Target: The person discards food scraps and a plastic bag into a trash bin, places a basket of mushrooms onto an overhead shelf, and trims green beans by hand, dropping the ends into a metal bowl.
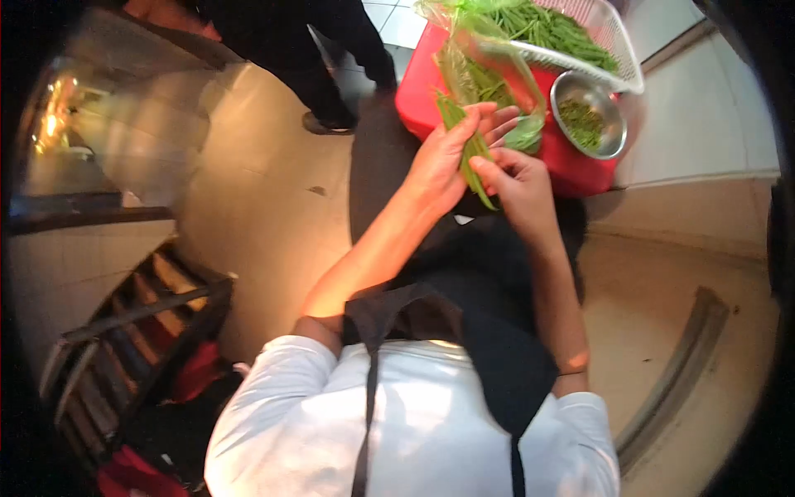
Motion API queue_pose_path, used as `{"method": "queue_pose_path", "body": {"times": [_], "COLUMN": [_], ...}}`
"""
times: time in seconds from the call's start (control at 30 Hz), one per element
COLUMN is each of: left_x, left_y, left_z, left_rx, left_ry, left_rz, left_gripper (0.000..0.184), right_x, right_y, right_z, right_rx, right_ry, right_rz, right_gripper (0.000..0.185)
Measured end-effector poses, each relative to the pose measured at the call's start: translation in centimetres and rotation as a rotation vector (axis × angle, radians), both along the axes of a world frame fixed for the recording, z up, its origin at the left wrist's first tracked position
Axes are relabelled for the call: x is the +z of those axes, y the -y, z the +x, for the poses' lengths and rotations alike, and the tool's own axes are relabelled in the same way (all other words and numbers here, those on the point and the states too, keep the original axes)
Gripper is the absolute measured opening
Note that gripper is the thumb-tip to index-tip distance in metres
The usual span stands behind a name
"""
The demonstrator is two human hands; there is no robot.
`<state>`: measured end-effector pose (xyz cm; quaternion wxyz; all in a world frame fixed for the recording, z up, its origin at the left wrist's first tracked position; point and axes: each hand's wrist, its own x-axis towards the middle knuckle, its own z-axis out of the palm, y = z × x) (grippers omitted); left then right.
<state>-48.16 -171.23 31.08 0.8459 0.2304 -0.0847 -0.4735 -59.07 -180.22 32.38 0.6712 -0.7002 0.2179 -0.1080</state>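
A small bundle of green beans (475, 147) lies across the palm of my left hand (439, 161), held under the thumb while the other fingers stretch out behind it. My right hand (522, 186) is closed in a pinch at the side of the bundle, near its lower end. Its fingertips are partly hidden, and they seem to grip a bean there. Just beyond my hands, a clear green-tinted plastic bag (530, 91) with more beans inside rests on a red surface (422, 83). A metal bowl (614, 145) of small green bits stands to the right.
Behind the bag is a white perforated basket (633, 66) heaped with green beans. Another person in dark trousers (290, 41) stands at the upper left. At the lower left is a dark slatted rack (124, 331). A tiled wall (696, 116) runs along the right.
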Motion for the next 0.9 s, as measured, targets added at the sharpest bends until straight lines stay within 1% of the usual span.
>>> {"method": "queue_pose_path", "body": {"times": [0.13,0.3,0.4,0.53,0.63,0.73,0.83,0.9], "left_x": [0.5,0.6,0.2,0.4,0.1,-0.5,-1.0,-1.3], "left_y": [-0.6,-0.8,-0.9,-1.0,-1.1,-1.1,-1.1,-1.1], "left_z": [-0.3,-0.7,-0.7,-0.5,-0.9,-1.2,-1.6,-1.4], "left_rx": [-0.006,0.000,-0.038,-0.122,-0.142,-0.171,-0.152,-0.154], "left_ry": [0.047,0.130,0.186,0.190,0.188,0.171,0.153,0.142], "left_rz": [0.043,0.132,0.159,0.149,0.121,0.118,0.171,0.192], "left_gripper": [0.042,0.048,0.047,0.049,0.049,0.049,0.049,0.048], "right_x": [-0.4,-0.4,-1.4,-1.3,-1.1,-1.7,-2.2,-1.7], "right_y": [-1.4,-2.1,-1.6,-1.5,-2.2,-2.1,-1.7,-1.6], "right_z": [0.0,-0.2,-0.3,-0.4,-0.6,-0.7,-1.0,-1.0], "right_rx": [-0.132,-0.151,-0.023,-0.052,-0.150,-0.181,-0.143,-0.157], "right_ry": [0.075,0.048,0.094,0.077,0.081,0.106,0.119,0.070], "right_rz": [0.224,0.200,0.127,0.295,0.378,0.386,0.352,0.392], "right_gripper": [0.019,0.020,0.018,0.017,0.018,0.019,0.020,0.022]}}
